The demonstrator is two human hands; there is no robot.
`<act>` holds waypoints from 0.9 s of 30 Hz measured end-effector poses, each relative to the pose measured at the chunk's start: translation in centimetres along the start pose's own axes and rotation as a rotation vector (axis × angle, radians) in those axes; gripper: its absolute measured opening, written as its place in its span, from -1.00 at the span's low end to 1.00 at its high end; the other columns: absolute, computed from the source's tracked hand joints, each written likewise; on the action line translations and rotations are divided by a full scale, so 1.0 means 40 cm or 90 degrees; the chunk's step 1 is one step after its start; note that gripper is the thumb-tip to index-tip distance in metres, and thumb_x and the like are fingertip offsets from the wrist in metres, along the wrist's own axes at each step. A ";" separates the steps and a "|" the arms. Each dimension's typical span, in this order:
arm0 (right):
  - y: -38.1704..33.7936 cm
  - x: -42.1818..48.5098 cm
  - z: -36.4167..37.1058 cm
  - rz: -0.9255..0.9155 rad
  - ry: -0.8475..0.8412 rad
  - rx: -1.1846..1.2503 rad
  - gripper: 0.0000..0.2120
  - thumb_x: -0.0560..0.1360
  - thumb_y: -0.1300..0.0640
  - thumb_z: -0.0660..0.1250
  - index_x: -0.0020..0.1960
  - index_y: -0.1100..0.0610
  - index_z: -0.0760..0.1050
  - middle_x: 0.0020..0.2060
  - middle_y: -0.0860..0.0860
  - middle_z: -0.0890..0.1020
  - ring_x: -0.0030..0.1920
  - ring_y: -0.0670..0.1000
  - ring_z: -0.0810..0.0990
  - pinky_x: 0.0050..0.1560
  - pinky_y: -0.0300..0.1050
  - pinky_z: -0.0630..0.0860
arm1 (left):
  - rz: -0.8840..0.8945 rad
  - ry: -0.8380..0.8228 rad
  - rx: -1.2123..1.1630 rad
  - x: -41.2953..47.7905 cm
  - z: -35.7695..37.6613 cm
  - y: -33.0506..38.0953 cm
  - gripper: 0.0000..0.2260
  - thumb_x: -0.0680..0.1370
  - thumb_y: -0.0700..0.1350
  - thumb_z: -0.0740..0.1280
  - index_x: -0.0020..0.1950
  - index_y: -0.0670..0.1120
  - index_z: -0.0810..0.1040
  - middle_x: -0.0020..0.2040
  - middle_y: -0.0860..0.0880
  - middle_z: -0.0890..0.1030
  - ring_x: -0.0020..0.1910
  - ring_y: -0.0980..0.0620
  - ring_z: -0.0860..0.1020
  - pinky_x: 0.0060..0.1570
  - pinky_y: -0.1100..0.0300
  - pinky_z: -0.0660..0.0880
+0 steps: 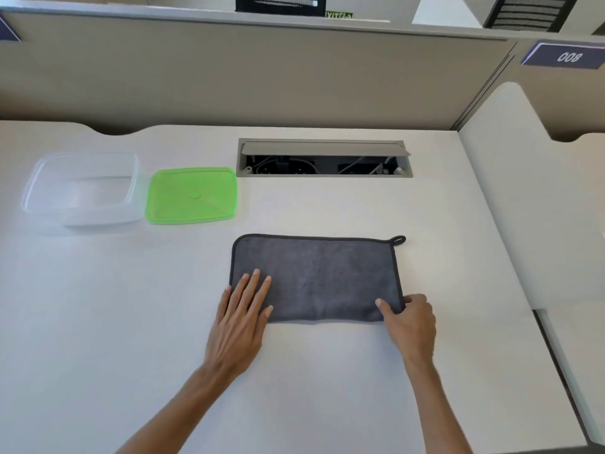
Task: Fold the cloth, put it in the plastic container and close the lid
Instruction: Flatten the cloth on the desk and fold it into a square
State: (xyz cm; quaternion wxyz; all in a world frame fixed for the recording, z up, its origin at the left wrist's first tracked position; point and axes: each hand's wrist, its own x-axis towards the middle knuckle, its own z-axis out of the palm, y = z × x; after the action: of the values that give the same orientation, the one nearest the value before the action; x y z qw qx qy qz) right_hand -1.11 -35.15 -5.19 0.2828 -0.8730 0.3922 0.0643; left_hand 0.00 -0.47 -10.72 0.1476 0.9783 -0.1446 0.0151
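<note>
While my left hand [244, 311] lies flat pinning the grey microfibre cloth [316, 278] at centre frame, my right hand [407, 314] pinches its lower-right corner, apparently for folding

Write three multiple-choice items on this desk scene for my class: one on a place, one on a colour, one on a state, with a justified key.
1. Where is the lid?
A. on the container
B. beside the container, on its right
C. under the cloth

2. What colour is the cloth?
A. grey
B. red
C. white

3. What is the right hand doing?
A. pinching the cloth's corner
B. lifting the lid
C. resting off the desk

Key: B, it lies flat on the desk; A, dark grey fabric; A, fingers grip the near right corner.
</note>
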 end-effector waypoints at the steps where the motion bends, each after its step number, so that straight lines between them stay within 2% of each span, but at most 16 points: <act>1: 0.005 0.005 -0.005 0.027 -0.032 0.042 -0.49 0.53 -0.12 0.60 0.19 0.27 0.57 0.10 0.17 0.70 0.10 0.26 0.69 0.06 0.13 0.66 | 0.009 -0.001 0.010 -0.005 0.002 -0.001 -0.44 0.81 0.10 0.03 0.83 0.05 0.14 0.84 -0.01 0.15 0.81 -0.06 0.16 0.75 -0.15 0.16; 3: 0.017 0.012 -0.017 0.059 -0.079 0.113 -0.58 0.52 -0.10 0.62 0.03 0.25 0.62 -0.02 0.15 0.76 -0.09 0.16 0.70 -0.10 0.03 0.62 | 0.021 -0.003 0.023 -0.014 0.002 -0.002 -0.44 0.81 0.10 0.02 0.83 0.04 0.13 0.84 -0.01 0.15 0.82 -0.07 0.16 0.75 -0.15 0.15; 5: 0.030 0.013 -0.024 0.080 -0.092 0.191 -0.66 0.52 -0.04 0.63 -0.02 0.21 0.61 -0.05 0.17 0.76 -0.16 0.10 0.67 -0.18 -0.01 0.56 | 0.022 0.004 0.024 -0.020 -0.004 0.003 -0.45 0.81 0.07 0.05 0.83 0.01 0.17 0.83 -0.03 0.18 0.81 -0.10 0.18 0.75 -0.16 0.15; 8: 0.040 0.004 -0.026 0.120 -0.112 0.350 -0.74 0.54 0.09 0.62 0.04 0.22 0.62 0.01 0.19 0.76 -0.09 0.17 0.72 -0.13 0.05 0.67 | 0.052 0.044 0.011 -0.016 -0.022 0.027 -0.48 0.78 -0.10 0.19 0.78 -0.08 0.31 0.79 -0.07 0.28 0.79 -0.16 0.25 0.73 -0.23 0.21; 11: 0.041 -0.003 -0.024 0.134 -0.102 0.445 -0.79 0.56 0.19 0.60 0.09 0.24 0.62 0.06 0.20 0.76 -0.03 0.23 0.77 -0.12 0.06 0.74 | 0.167 0.062 -0.020 -0.007 -0.034 0.094 -0.44 0.72 -0.25 0.30 0.75 -0.10 0.37 0.77 -0.04 0.34 0.79 -0.14 0.26 0.72 -0.20 0.24; 14: 0.034 -0.013 -0.021 0.124 -0.067 0.492 -0.81 0.57 0.22 0.58 0.11 0.22 0.62 0.10 0.20 0.75 0.02 0.22 0.77 -0.07 0.07 0.72 | 0.252 0.030 -0.012 -0.017 -0.027 0.171 -0.38 0.66 -0.26 0.40 0.73 -0.10 0.40 0.74 -0.04 0.40 0.76 -0.13 0.31 0.70 -0.10 0.22; 16: 0.019 -0.024 -0.022 0.102 -0.046 0.513 -0.84 0.57 0.23 0.57 0.10 0.16 0.64 0.09 0.16 0.76 0.08 0.22 0.77 -0.07 0.00 0.70 | 0.254 0.011 -0.009 -0.027 -0.023 0.197 -0.45 0.68 -0.19 0.43 0.69 -0.11 0.47 0.69 -0.05 0.49 0.73 -0.12 0.38 0.67 -0.07 0.24; 18: -0.002 -0.040 -0.025 0.056 -0.026 0.514 -0.88 0.57 0.22 0.56 0.07 0.11 0.67 0.01 0.08 0.78 0.08 0.21 0.77 -0.03 0.02 0.71 | 0.240 0.008 -0.029 -0.033 -0.020 0.204 -0.52 0.71 -0.14 0.42 0.64 -0.12 0.54 0.64 -0.05 0.55 0.69 -0.12 0.45 0.65 -0.05 0.28; 20: -0.029 -0.064 -0.028 -0.011 -0.004 0.504 -0.88 0.58 0.21 0.54 0.06 0.04 0.69 -0.07 -0.04 0.79 -0.01 0.08 0.76 0.06 0.07 0.73 | 0.229 0.003 -0.048 -0.035 -0.019 0.205 -0.57 0.75 -0.11 0.37 0.62 -0.13 0.56 0.62 -0.05 0.57 0.66 -0.11 0.48 0.64 -0.03 0.38; 23: -0.078 -0.105 -0.026 -0.120 0.025 0.463 -0.83 0.58 0.20 0.53 0.14 0.02 0.69 -0.04 -0.09 0.79 -0.04 -0.03 0.73 0.05 -0.06 0.67 | 0.191 -0.067 -0.130 -0.018 -0.035 0.201 -0.59 0.82 0.01 0.21 0.61 -0.09 0.58 0.60 0.01 0.58 0.65 -0.04 0.47 0.61 -0.04 0.47; 25: -0.120 -0.132 -0.019 -0.181 0.035 0.432 -0.79 0.58 0.20 0.54 0.18 0.01 0.66 0.03 -0.05 0.76 -0.01 -0.02 0.72 0.02 -0.17 0.65 | 0.095 -0.133 -0.266 0.022 -0.075 0.202 -0.60 0.84 0.09 0.15 0.55 -0.01 0.63 0.51 0.09 0.64 0.55 0.05 0.53 0.53 0.00 0.50; 27: -0.165 -0.159 -0.010 -0.262 0.046 0.401 -0.73 0.57 0.24 0.55 0.21 -0.02 0.65 0.04 -0.02 0.71 -0.02 -0.06 0.69 -0.04 -0.32 0.58 | -0.062 -0.177 -0.454 0.085 -0.125 0.207 -0.59 0.83 0.18 0.14 0.44 0.06 0.70 0.33 0.12 0.76 0.32 0.09 0.68 0.36 0.02 0.61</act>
State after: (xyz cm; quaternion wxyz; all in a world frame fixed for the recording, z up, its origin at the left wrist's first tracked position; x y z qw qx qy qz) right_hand -0.75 -27.75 0.19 0.5305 -0.8054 0.2191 -0.1483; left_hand 0.95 -7.53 -3.35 0.4583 0.8639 -0.1126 -0.1759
